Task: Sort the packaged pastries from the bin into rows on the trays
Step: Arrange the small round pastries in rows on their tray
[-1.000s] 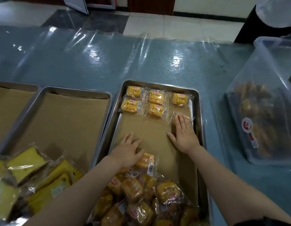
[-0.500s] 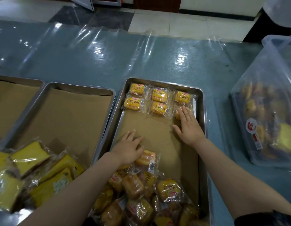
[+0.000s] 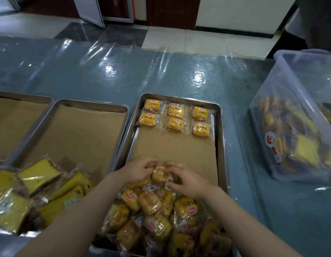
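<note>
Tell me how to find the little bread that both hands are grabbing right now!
Find the metal tray with six neat yellow packets at its far end. At its near end lies a messy pile of wrapped breads. The one you want is the wrapped bread at the pile's far edge, the only one pinched between the left hand and right hand.

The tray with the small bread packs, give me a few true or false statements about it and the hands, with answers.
1. Six packs lie in two rows at the far end of the tray. True.
2. Both hands hold one pack. True: left hand, right hand.
3. The middle tray is full of small bread packs. False: only yellow cake slices at its near end.
4. The clear bin sits left of the trays. False: right.
</note>
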`<act>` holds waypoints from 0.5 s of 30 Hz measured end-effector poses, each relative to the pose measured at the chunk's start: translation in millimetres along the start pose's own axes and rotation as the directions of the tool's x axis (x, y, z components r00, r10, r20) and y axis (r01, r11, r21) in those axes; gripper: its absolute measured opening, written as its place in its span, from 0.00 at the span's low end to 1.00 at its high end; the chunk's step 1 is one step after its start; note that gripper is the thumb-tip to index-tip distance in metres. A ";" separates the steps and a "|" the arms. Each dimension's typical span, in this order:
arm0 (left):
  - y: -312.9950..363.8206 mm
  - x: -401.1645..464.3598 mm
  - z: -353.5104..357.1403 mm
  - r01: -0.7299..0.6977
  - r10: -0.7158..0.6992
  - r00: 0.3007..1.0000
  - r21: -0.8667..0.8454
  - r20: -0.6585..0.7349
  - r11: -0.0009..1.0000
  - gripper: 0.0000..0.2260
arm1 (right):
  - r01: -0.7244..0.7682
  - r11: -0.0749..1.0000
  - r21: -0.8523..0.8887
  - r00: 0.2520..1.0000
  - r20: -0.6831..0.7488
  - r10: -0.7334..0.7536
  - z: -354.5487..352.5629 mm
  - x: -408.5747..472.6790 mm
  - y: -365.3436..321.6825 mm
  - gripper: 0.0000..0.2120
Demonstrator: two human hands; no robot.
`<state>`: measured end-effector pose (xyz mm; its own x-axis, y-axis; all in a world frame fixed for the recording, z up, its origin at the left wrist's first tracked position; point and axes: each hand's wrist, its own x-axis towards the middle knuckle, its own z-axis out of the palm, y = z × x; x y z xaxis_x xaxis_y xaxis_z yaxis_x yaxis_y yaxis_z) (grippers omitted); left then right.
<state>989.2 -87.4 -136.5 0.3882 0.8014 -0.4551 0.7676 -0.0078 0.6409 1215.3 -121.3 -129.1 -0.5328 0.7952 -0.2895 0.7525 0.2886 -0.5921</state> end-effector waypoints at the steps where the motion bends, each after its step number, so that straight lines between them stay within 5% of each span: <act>1: -0.7 -3.5 2.9 -0.023 0.023 1.000 -0.013 -0.001 1.000 0.19 | -0.009 1.000 -0.002 1.000 0.022 0.009 2.2 -2.0 0.1 0.26; 5: -1.9 -14.8 6.7 -0.075 0.075 0.997 -0.029 -0.030 0.997 0.15 | -0.095 0.995 0.013 0.992 0.087 0.093 7.6 -6.1 4.0 0.34; 10: -1.9 -20.5 8.4 -0.055 0.053 0.998 -0.069 -0.021 0.996 0.18 | -0.184 0.977 0.111 0.983 0.027 0.182 9.8 -7.1 -3.3 0.25; 15: -2.3 -22.4 6.9 -0.024 0.035 0.998 -0.199 0.051 0.980 0.27 | -0.301 0.834 0.462 0.930 -0.050 0.364 6.7 -0.5 -9.4 0.14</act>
<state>982.3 -109.5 -132.1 0.4404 0.7687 -0.4637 0.6410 0.0924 0.7619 1205.9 -128.0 -128.4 -0.2024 0.8715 -0.4468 0.6096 -0.2450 -0.7539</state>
